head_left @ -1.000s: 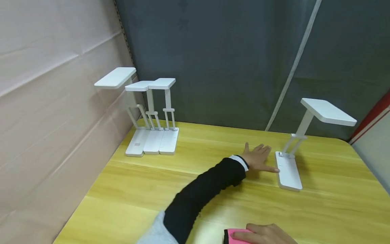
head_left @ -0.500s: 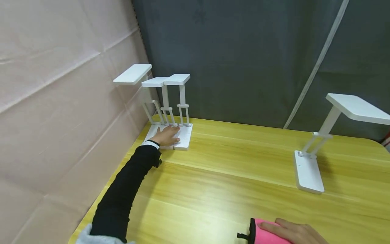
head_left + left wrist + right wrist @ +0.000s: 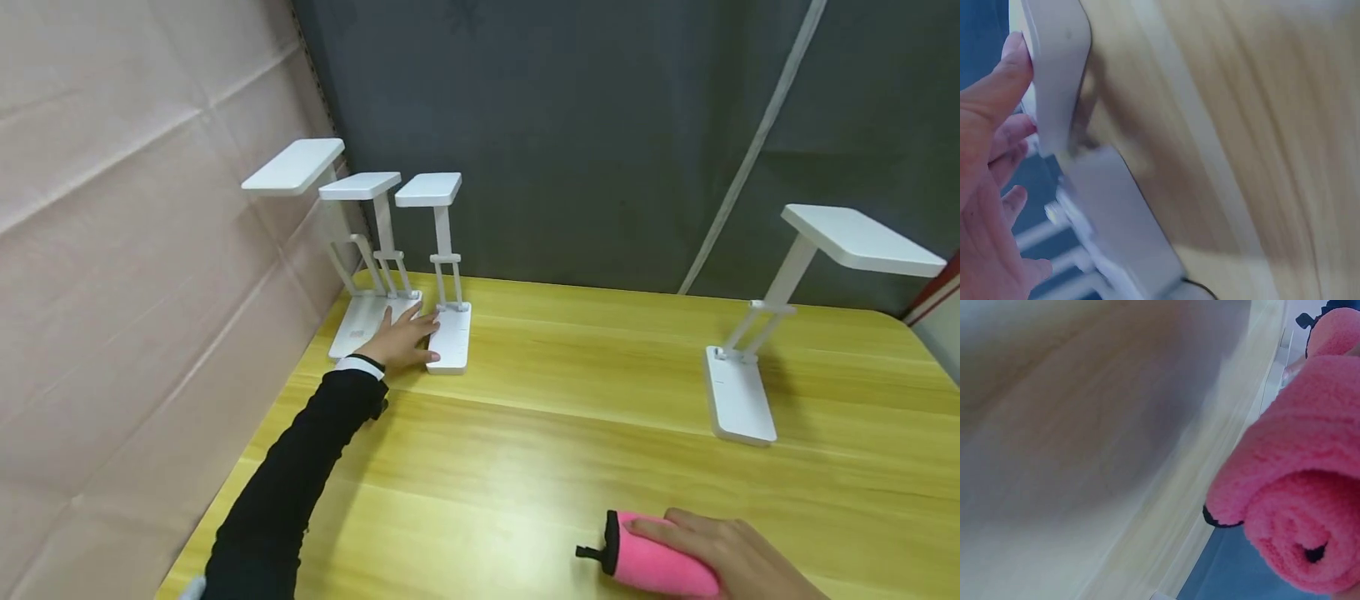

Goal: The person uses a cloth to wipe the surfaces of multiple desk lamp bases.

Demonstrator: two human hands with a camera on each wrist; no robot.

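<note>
At the far left, my left hand (image 3: 397,343) reaches to a white folding desk lamp (image 3: 452,340); its fingers are spread, with the thumb and a fingertip touching the lamp's base. The left wrist view shows the thumb (image 3: 1013,65) on that base's edge. Two more white desk lamps, a nearer one (image 3: 386,225) and a leftmost one (image 3: 294,167), stand side by side just left of it, a gap apart. Near the front, my right hand (image 3: 723,550) grips a rolled pink towel (image 3: 660,562) with black edging and a black loop. The right wrist view shows the towel's spiral end (image 3: 1310,531).
Another white desk lamp (image 3: 740,398) stands to the right on the yellow wood-grain table (image 3: 525,467). A pale cloth wall (image 3: 135,250) runs along the left edge. Behind the table hangs a dark grey curtain (image 3: 562,150).
My left hand has gone from the right-hand lamp to the left group. One lamp there has shifted right, away from the other two. The right hand keeps hold of the pink towel.
</note>
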